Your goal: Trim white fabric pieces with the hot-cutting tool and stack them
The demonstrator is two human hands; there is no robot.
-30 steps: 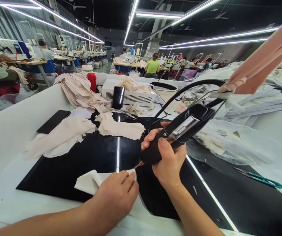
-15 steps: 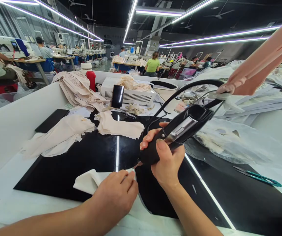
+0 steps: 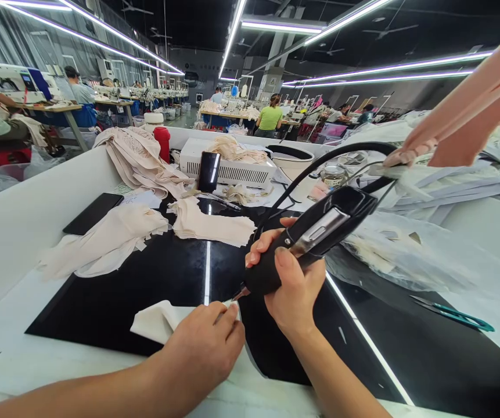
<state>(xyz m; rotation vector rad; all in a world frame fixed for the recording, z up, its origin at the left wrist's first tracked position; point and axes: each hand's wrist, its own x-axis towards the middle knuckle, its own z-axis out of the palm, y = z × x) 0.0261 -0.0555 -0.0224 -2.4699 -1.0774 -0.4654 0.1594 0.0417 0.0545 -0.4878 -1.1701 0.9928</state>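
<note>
While a co-worker [image 3: 270, 119] in a green top sits farther back in the hall, a white surface [image 3: 10, 371] with raised walls [image 3: 49, 215] occupies the nearer part. On it lies a glossy black sheet [image 3: 158, 284], and behind this sheet stands a white vented box [image 3: 232, 171]. Next in size comes the black handheld tool [image 3: 271, 261], tilted above the sheet. The right hand [image 3: 293, 290] grasps it, with the fingers wrapped around its lower body. The left hand [image 3: 208, 342] has its fingers bent together, pinching a pale cloth [image 3: 156, 322], which lies on the black sheet, partly hidden below this hand. At right lie teal-handled scissors [image 3: 443, 310]. Smallest is the tool's metal tip [image 3: 241, 292], just beside the left fingertips; whether it touches the cloth, I cannot tell.
</note>
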